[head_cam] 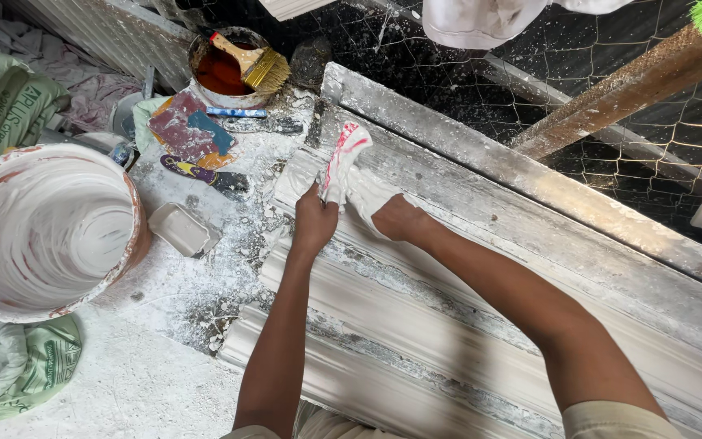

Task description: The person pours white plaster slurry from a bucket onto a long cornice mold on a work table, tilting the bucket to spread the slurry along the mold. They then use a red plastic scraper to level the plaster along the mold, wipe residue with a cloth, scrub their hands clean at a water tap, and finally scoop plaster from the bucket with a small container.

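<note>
Left hand (315, 218) and right hand (396, 218), fingers pinching white, red-stained plaster-soaked cloth (344, 162) on long white moulded plaster cornice (416, 325); best pressed evenly into the profile.

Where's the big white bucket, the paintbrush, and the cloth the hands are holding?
Big round plaster-coated white bucket (127, 195): head view, on its right rim.
Wooden-handled paintbrush with yellow bristles (266, 69): head view, on the bristles.
White cloth with red stain (343, 158): head view, on its middle, above the left hand (314, 221).

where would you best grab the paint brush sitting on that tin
By its wooden handle: the paint brush lies across the rim of the tin with the handle's free end pointing up-left and the bristles at lower right. Probably come from the upper left, above the rim.
</note>
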